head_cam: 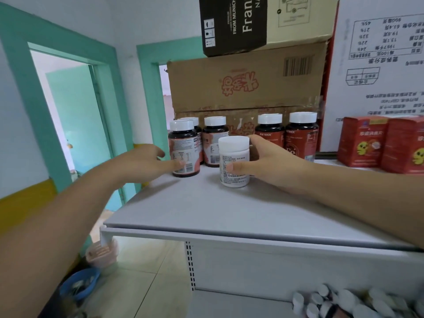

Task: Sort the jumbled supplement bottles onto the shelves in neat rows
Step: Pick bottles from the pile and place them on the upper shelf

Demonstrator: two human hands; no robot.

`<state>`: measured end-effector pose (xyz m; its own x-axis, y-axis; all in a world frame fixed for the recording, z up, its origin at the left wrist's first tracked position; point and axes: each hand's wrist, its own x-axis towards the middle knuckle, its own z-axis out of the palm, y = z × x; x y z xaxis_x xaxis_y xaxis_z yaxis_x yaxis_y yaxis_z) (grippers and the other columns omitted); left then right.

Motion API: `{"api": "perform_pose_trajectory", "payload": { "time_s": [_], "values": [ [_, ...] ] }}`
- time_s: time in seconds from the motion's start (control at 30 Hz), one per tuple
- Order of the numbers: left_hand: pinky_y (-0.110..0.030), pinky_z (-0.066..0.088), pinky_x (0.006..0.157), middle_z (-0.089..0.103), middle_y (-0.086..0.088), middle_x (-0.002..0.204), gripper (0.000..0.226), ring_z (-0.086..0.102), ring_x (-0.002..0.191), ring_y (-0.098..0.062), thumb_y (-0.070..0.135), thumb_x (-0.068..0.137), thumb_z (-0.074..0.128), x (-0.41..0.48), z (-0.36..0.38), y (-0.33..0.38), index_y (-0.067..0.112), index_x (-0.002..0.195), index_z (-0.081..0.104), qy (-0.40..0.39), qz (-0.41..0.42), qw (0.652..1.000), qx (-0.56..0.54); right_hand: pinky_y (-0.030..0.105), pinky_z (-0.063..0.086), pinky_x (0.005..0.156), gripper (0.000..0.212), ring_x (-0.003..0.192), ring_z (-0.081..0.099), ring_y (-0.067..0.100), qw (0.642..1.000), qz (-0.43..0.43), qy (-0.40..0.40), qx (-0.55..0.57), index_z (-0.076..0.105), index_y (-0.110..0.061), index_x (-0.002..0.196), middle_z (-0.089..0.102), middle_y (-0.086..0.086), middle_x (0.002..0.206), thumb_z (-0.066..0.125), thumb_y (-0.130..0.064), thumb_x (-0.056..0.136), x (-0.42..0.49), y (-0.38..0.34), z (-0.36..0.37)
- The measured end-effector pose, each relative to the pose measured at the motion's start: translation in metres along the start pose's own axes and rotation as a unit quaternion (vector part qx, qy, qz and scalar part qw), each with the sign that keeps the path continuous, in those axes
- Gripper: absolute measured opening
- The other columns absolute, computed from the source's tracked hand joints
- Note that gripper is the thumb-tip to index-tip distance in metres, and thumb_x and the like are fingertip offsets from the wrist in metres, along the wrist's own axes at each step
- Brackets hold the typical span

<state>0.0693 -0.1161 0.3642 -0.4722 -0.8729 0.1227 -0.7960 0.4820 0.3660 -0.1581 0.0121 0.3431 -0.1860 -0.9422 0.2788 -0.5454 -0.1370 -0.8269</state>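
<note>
"PIETRICK" reads in white across the shoulder of one dark bottle (269,138), and large pale letters, seemingly "Fe", sit low on the red label of its neighbour (301,136); above them a black carton (231,26) carries "FROM MUNICH" and "Franz", printed sideways. The white bottle (234,161) is a squat plastic jar with a wide white screw cap and a white label of small print too fine to read. It stands upright on the top shelf (206,207), long axis vertical and cap up, in front of the row of dark, white-capped bottles along the back. The right hand (266,159) holds it, fingers curled behind and thumb pressed on the label. The left hand (146,161) rests against the leftmost dark bottle (183,149), thumb tip on its barcode label, fingers loosely spread beside it rather than closed round it. Red boxes (362,141) showing a yellow cartoon figure stand to the right.
</note>
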Motion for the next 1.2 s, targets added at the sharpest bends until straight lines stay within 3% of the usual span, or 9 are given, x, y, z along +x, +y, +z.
{"api": "perform_pose_trajectory", "payload": {
  "time_s": [0.07, 0.17, 0.27, 0.5, 0.77, 0.87, 0.97, 1.07, 1.2],
  "values": [
    [-0.035, 0.046, 0.091, 0.064, 0.003, 0.113, 0.117, 0.062, 0.108, -0.025, 0.101, 0.05, 0.036, -0.018, -0.01, 0.005, 0.014, 0.126, 0.061, -0.03, 0.004, 0.994, 0.107, 0.037, 0.048, 0.101, 0.056, 0.108, 0.061, 0.013, 1.0, 0.011, -0.01, 0.005, 0.048, -0.022, 0.128, 0.064, -0.007, 0.116, 0.078, -0.023, 0.08, -0.005, -0.006, -0.005],
    [-0.028, 0.04, 0.102, 0.053, 0.009, 0.14, 0.095, 0.051, 0.123, -0.013, 0.083, 0.065, 0.04, -0.049, -0.008, 0.027, 0.026, 0.14, 0.046, -0.059, 0.069, 0.986, 0.139, 0.03, 0.052, 0.092, 0.039, 0.102, 0.063, 0.009, 0.998, 0.009, -0.049, 0.03, 0.052, -0.025, 0.112, 0.065, -0.007, 0.109, 0.073, -0.012, 0.083, -0.018, -0.016, -0.019],
    [-0.023, 0.032, 0.107, 0.037, 0.019, 0.151, 0.094, 0.039, 0.134, -0.005, 0.08, 0.067, 0.04, -0.074, 0.009, 0.066, 0.034, 0.148, 0.034, -0.109, 0.142, 0.975, 0.128, 0.029, 0.054, 0.088, 0.039, 0.1, 0.066, 0.009, 0.998, -0.005, -0.06, 0.033, 0.055, -0.025, 0.113, 0.069, -0.005, 0.109, 0.072, -0.008, 0.083, -0.036, -0.019, -0.038],
    [-0.027, 0.038, 0.106, 0.043, 0.019, 0.146, 0.073, 0.046, 0.128, -0.004, 0.072, 0.082, 0.048, -0.082, 0.053, 0.153, 0.035, 0.145, 0.037, -0.099, 0.249, 0.958, 0.107, 0.044, 0.05, 0.1, 0.053, 0.11, 0.066, 0.021, 0.997, -0.005, -0.052, 0.062, 0.052, -0.014, 0.129, 0.068, 0.005, 0.12, 0.072, -0.006, 0.081, -0.093, -0.002, -0.103],
    [-0.025, 0.041, 0.098, 0.048, 0.019, 0.138, 0.07, 0.049, 0.121, -0.005, 0.071, 0.081, 0.047, -0.101, 0.094, 0.274, 0.037, 0.142, 0.039, -0.112, 0.297, 0.944, 0.091, 0.047, 0.056, 0.082, 0.033, 0.103, 0.068, 0.028, 0.988, 0.043, -0.01, 0.145, 0.06, -0.021, 0.116, 0.067, 0.014, 0.118, 0.049, -0.002, 0.091, -0.175, 0.037, -0.203],
    [-0.026, 0.043, 0.098, 0.049, 0.02, 0.136, 0.066, 0.05, 0.119, -0.003, 0.07, 0.082, 0.048, -0.107, 0.11, 0.32, 0.038, 0.14, 0.042, -0.116, 0.316, 0.938, 0.086, 0.042, 0.05, 0.071, 0.033, 0.098, 0.06, 0.028, 0.97, 0.085, 0.015, 0.227, 0.061, -0.018, 0.112, 0.065, 0.02, 0.118, 0.045, -0.01, 0.084, -0.203, 0.056, -0.24],
    [-0.026, 0.042, 0.101, 0.051, 0.019, 0.137, 0.066, 0.05, 0.124, -0.003, 0.07, 0.082, 0.048, -0.111, 0.126, 0.362, 0.037, 0.139, 0.043, -0.131, 0.322, 0.934, 0.081, 0.036, 0.04, 0.065, 0.031, 0.096, 0.053, 0.027, 0.962, 0.094, 0.001, 0.256, 0.058, -0.019, 0.11, 0.064, 0.013, 0.105, 0.037, -0.015, 0.087, -0.229, 0.069, -0.274],
    [-0.021, 0.04, 0.095, 0.051, 0.017, 0.138, 0.064, 0.051, 0.121, -0.003, 0.067, 0.085, 0.049, -0.113, 0.142, 0.398, 0.035, 0.14, 0.043, -0.137, 0.319, 0.934, 0.09, 0.033, 0.035, 0.066, 0.023, 0.088, 0.049, 0.024, 0.968, 0.09, 0.024, 0.234, 0.056, -0.019, 0.106, 0.058, 0.009, 0.099, 0.044, -0.022, 0.087, -0.244, 0.08, -0.302],
    [-0.019, 0.033, 0.092, 0.047, 0.018, 0.141, 0.061, 0.046, 0.118, -0.003, 0.065, 0.088, 0.048, -0.108, 0.154, 0.431, 0.035, 0.141, 0.042, -0.135, 0.302, 0.938, 0.106, 0.032, 0.044, 0.077, 0.014, 0.083, 0.06, 0.019, 0.973, 0.093, 0.109, 0.181, 0.059, -0.016, 0.101, 0.065, 0.006, 0.09, 0.06, -0.021, 0.088, -0.237, 0.102, -0.339]
  ]
}}
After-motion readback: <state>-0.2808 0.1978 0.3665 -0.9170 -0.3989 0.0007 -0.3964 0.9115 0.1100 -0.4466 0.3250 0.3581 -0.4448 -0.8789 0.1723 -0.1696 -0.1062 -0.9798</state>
